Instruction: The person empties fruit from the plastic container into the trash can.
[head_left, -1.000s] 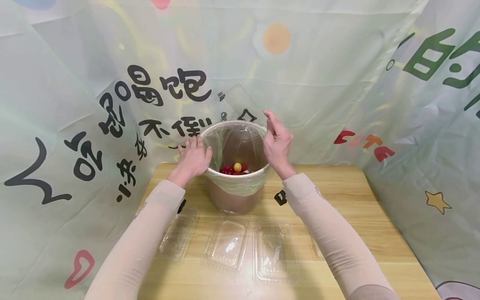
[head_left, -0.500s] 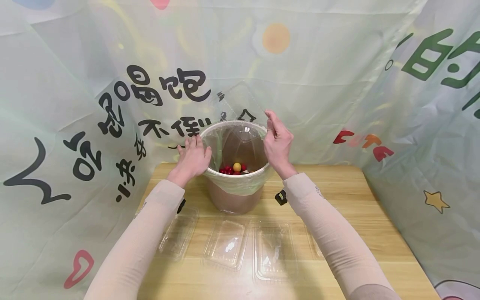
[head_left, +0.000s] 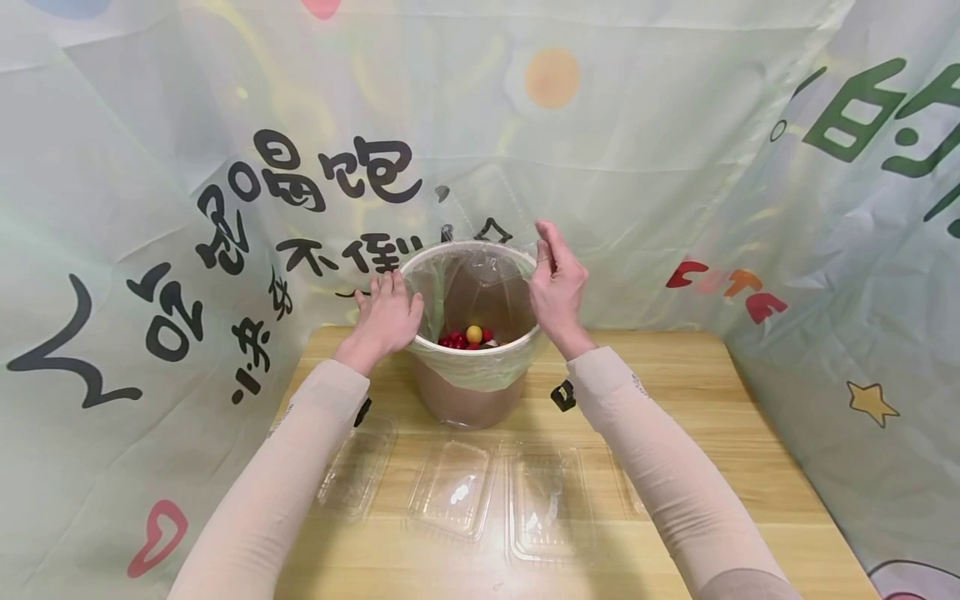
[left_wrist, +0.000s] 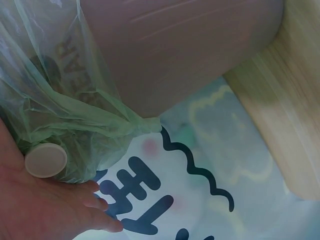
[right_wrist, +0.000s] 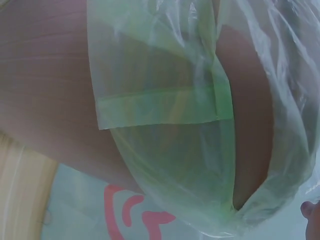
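From the head view, a brown bin [head_left: 472, 392] lined with a pale green bag [head_left: 480, 371] stands near the far edge of the desk [head_left: 712, 433], backed by a printed curtain. The left hand [head_left: 386, 315] lies flat against the bin's left rim, fingers straight and close together, touching the folded-over liner. The right hand [head_left: 557, 279] is raised at the right rim, and its thumb and fingers seem to pinch the edge of a clear plastic lid [head_left: 480, 217] that tilts up over the bin's far side; the lid lies to the left of those fingers, across the mouth of the bin, so the right hand alone is nearer to it. Red fruits and one yellow fruit [head_left: 474, 334] sit at the bottom of the bin. Three clear trays [head_left: 453, 487] lie in a row along the near edge of the desk.

The left wrist view shows the palm and fingers [left_wrist: 95, 212] pressed onto bunched green liner [left_wrist: 65, 125] against the brown wall of the bin, with a small round cap-like disc just beside the palm and the curtain print below.

The right wrist view shows mostly liner draped over the bin's wall [right_wrist: 45, 90]; only a fingertip [right_wrist: 311, 210] peeks in at the lower right corner, so the grip cannot be judged there.
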